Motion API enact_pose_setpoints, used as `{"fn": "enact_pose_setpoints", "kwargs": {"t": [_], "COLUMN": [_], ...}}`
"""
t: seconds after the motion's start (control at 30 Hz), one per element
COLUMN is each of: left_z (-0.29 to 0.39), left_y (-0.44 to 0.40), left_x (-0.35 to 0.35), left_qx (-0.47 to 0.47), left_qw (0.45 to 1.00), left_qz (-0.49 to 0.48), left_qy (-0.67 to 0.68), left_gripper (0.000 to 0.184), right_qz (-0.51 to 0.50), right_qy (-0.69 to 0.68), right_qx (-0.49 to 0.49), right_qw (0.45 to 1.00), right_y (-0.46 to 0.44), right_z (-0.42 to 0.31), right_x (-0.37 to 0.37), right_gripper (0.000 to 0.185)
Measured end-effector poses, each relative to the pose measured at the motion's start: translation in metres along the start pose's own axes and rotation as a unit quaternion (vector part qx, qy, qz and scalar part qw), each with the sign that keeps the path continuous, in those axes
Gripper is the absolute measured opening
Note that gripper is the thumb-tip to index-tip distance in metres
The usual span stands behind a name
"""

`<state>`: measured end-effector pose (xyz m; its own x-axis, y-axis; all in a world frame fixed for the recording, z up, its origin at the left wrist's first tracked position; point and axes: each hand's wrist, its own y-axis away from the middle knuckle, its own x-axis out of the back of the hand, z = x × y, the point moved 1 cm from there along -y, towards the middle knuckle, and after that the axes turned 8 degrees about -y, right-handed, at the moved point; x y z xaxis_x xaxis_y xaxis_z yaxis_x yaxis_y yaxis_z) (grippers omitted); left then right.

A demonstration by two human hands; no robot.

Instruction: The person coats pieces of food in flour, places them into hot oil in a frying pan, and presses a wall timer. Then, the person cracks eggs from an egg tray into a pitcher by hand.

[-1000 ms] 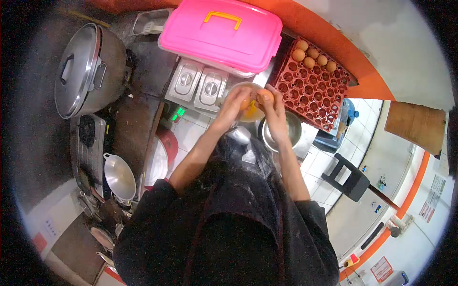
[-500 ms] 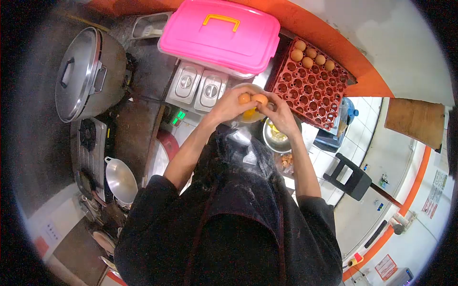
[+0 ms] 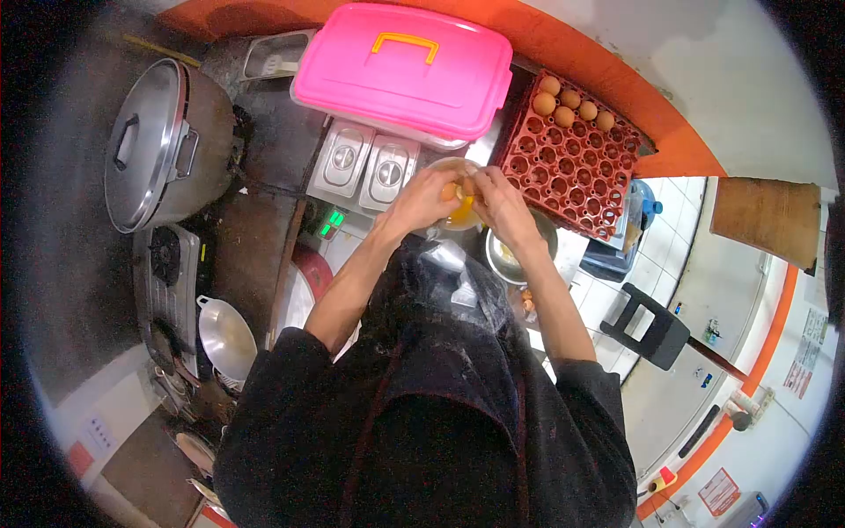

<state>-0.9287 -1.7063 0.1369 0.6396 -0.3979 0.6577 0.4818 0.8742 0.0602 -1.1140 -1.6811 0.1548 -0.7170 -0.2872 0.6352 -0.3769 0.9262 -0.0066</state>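
Observation:
My left hand point(image 3: 424, 201) is closed around a brown egg point(image 3: 451, 191) above a pale bowl point(image 3: 452, 165). Yellow yolk point(image 3: 461, 211) shows in that bowl below my fingers. Against the first egg, my right hand point(image 3: 505, 209) has its fingers wrapped round a second brown egg point(image 3: 471, 187), mostly covered; whether its shell is cracked I cannot tell. Under my right wrist stands a metal bowl point(image 3: 493, 260) with pale and yellowish contents, partly hidden. Brown eggshells point(image 3: 527, 301) lie just below it.
Several eggs point(image 3: 564, 116) sit in a red egg tray point(image 3: 576, 180) at the right. Behind my hands are a pink lidded box point(image 3: 400, 84) and lidded steel containers point(image 3: 343, 158). Green digits glow on a scale point(image 3: 332, 222). At left stand a large pot point(image 3: 145, 145) and a wok point(image 3: 226, 334).
My right hand has turned inward and now covers more of its egg. Both hands have shifted slightly lower over the bowl. The whole view has moved a little.

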Motion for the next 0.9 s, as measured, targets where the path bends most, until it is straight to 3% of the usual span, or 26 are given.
{"fn": "enact_pose_setpoints", "kwargs": {"t": [0.07, 0.13, 0.2, 0.27, 0.37, 0.5, 0.53, 0.57, 0.6, 0.63, 0.67, 0.73, 0.83, 0.9], "left_z": [0.000, 0.019, 0.025, 0.023, 0.011, 0.024, 0.035, 0.046, 0.060, 0.073, 0.085, 0.102, 0.128, 0.133], "left_y": [0.000, 0.000, 0.001, 0.001, 0.000, -0.001, -0.001, 0.000, 0.002, 0.004, 0.004, 0.011, 0.008, 0.009], "left_x": [0.001, 0.015, 0.020, 0.022, 0.016, 0.012, 0.009, 0.003, -0.004, -0.011, -0.019, -0.041, -0.053, -0.058], "left_qx": [0.007, 0.110, 0.105, 0.099, 0.098, 0.056, 0.041, 0.033, -0.011, -0.055, -0.035, -0.090, -0.141, -0.104], "left_qw": [1.000, 0.992, 0.994, 0.994, 0.992, 0.994, 0.995, 0.995, 0.998, 0.998, 0.998, 0.993, 0.977, 0.970], "left_qz": [0.001, -0.052, -0.026, 0.000, -0.037, 0.015, 0.033, 0.024, 0.034, 0.038, -0.044, -0.078, -0.149, -0.205], "left_qy": [-0.014, -0.020, -0.031, -0.042, -0.066, -0.088, -0.087, -0.087, -0.044, 0.002, -0.016, 0.008, 0.064, 0.074], "left_gripper": [0.043, 0.044, 0.039, 0.034, 0.045, 0.039, 0.036, 0.036, 0.035, 0.033, 0.036, 0.038, 0.044, 0.045], "right_qz": [0.010, 0.030, 0.048, 0.087, 0.093, 0.140, 0.146, 0.147, 0.154, 0.174, 0.192, 0.234, 0.275, 0.306], "right_qy": [0.033, 0.024, 0.013, -0.123, -0.242, -0.260, -0.486, -0.682, -0.722, -0.721, -0.741, -0.762, -0.768, -0.756], "right_qx": [0.044, 0.053, 0.062, -0.013, -0.076, -0.141, -0.183, -0.209, -0.198, -0.201, -0.232, -0.280, -0.236, -0.244], "right_qw": [0.998, 0.998, 0.997, 0.989, 0.963, 0.945, 0.842, 0.686, 0.645, 0.641, 0.601, 0.535, 0.528, 0.525], "right_y": [-0.003, -0.002, 0.000, 0.000, -0.001, 0.019, 0.027, 0.036, 0.047, 0.059, 0.076, 0.117, 0.184, 0.227], "right_z": [-0.001, -0.003, -0.008, -0.011, -0.020, 0.022, 0.022, 0.022, 0.028, 0.029, 0.029, 0.035, 0.036, 0.038], "right_x": [-0.004, -0.011, -0.016, -0.016, -0.012, -0.037, -0.038, -0.037, -0.041, -0.041, -0.042, -0.041, -0.026, -0.013], "right_gripper": [0.041, 0.039, 0.037, 0.039, 0.040, 0.040, 0.039, 0.038, 0.036, 0.036, 0.036, 0.034, 0.032, 0.030]}}
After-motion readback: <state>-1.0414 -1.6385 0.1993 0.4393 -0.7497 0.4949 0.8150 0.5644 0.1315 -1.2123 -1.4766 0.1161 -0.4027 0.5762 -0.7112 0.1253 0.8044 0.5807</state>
